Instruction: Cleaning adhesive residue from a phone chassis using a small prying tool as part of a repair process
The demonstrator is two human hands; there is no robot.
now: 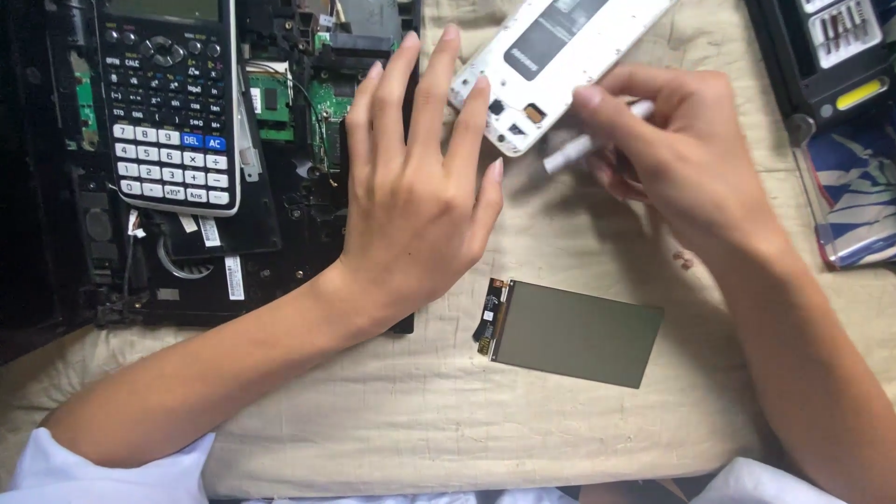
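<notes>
Your left hand (415, 201) lies flat, fingers spread, steadying the white phone shell (551, 65) at upper centre; it looks light, thin and fragile, so hold its edges. Your right hand (677, 154) pinches a white tool (583, 145).

From my remote seat the view was bright and evenly lit by soft, daylight-like light, with no harsh glare. Only faint shadows lay on the beige cloth (560, 429) under my left hand (415, 196) and right hand (672, 159), while the opened black laptop (289, 215) sank into dark, low detail. The white tool (583, 145) looked slightly smeared; the rest was sharp.
</notes>
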